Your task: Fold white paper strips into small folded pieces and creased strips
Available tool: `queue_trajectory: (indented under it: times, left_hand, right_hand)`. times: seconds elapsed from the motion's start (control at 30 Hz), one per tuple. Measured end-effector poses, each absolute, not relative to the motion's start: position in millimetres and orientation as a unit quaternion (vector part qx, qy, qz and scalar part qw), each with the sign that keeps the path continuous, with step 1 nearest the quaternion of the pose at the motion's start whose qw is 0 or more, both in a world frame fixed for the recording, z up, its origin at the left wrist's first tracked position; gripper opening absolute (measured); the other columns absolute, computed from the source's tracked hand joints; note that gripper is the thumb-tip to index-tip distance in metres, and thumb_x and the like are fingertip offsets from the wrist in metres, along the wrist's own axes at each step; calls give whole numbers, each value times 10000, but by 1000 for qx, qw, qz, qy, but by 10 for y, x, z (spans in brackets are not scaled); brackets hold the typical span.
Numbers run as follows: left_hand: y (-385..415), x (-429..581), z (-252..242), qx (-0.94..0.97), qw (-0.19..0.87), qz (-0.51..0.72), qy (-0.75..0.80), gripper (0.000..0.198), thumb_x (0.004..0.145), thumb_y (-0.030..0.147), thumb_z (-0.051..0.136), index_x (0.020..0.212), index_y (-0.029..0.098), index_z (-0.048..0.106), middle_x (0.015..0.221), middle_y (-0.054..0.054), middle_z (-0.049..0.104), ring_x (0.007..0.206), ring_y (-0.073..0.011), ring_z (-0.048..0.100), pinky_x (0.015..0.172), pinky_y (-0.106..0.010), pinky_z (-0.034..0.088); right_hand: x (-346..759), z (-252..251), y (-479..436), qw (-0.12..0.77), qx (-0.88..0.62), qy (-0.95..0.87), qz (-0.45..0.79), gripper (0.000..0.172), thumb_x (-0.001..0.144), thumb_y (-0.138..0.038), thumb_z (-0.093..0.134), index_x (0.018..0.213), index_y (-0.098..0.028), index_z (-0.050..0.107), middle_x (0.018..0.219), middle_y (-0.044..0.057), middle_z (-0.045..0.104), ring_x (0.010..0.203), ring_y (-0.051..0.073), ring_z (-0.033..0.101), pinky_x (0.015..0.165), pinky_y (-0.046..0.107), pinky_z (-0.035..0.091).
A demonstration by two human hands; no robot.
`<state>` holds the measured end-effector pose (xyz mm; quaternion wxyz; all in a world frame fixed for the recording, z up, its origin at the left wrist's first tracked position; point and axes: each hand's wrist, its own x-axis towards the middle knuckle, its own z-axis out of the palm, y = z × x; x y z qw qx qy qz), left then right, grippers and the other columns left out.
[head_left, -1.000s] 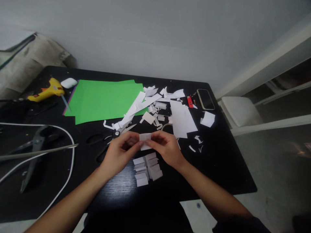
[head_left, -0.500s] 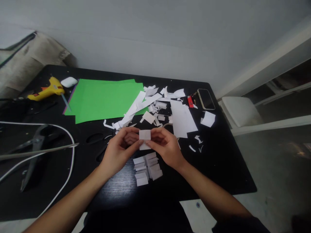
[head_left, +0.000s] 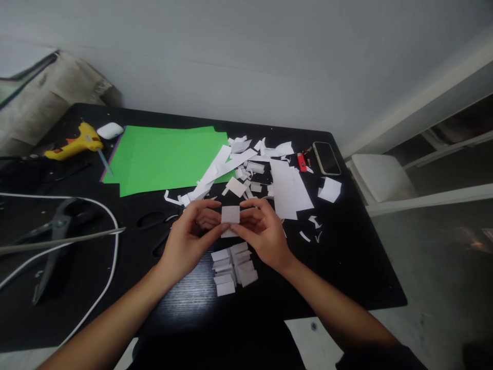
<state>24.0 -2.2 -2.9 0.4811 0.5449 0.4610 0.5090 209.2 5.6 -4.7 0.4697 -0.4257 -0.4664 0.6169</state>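
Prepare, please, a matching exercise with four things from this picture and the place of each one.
1. yellow plastic glue gun
2. small creased white paper piece
3. small red rectangular object
4. flat green paper sheets

A. partly under long white paper strips
B. between left and right hands
C. left of the white rounded case
D. left of the dark-screened rectangular phone

Pairs: 1-C, 2-B, 3-D, 4-A

Black wood-grain counter (head_left: 346, 267) is carrying flat bright-green paper sheets (head_left: 173, 159), loose white paper scraps (head_left: 234, 163), small folded white paper pieces (head_left: 243, 267), yellow glue gun (head_left: 85, 140).
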Motion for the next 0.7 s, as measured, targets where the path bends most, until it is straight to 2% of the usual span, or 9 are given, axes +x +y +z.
queue_trajectory:
  times: [0.17,0.27,0.47,0.57,0.63,0.7]
  left_hand:
    - [-52,188,-86,613,396,476,491,203,857,236,803,1041,226,718,960,-19,772,833,-159,745,786,-289,625]
    - [-58,159,-105,649,352,466,488,136,894,239,772,1025,225,737,946,-25,766,843,-160,734,777,-285,606]
    - [-32,160,-40,698,262,473,470,68,915,199,743,967,237,765,973,-46,745,917,-189,705,812,-332,583]
    - [-27,162,-23,702,243,477,469,82,918,170,727,936,238,767,994,-48,729,926,-190,697,808,-330,579]
    - [-26,158,-26,707,241,476,464,94,923,154,719,934,238,762,1009,-44,719,939,-185,694,813,-324,573]
    - [-25,151,-34,711,240,476,458,110,929,138,712,938,237,757,1023,-39,714,959,-181,693,824,-319,567]
  right_hand:
    - [2090,-64,46,481,-432,-481,592,410,776,-304,883,1113,-284,650,950,2,745,944,209,746,886,399,641]
    - [2087,-72,42,477,-436,-494,582,280,784,-313,877,996,-258,702,960,18,744,930,205,738,891,395,639]
    - [2086,-64,45,485,-438,-515,554,198,817,-298,854,990,-269,762,997,31,736,945,204,726,884,388,641]
    - [2093,-62,48,486,-438,-549,520,107,830,-321,843,901,-263,788,1033,51,705,966,210,704,857,374,645]
    - [2095,-61,47,487,-437,-548,520,111,824,-334,847,879,-260,784,1064,56,689,991,213,695,868,374,643]
    - [2097,-55,49,480,-437,-528,548,179,808,-333,857,944,-264,764,1074,50,689,1001,211,693,881,374,639]
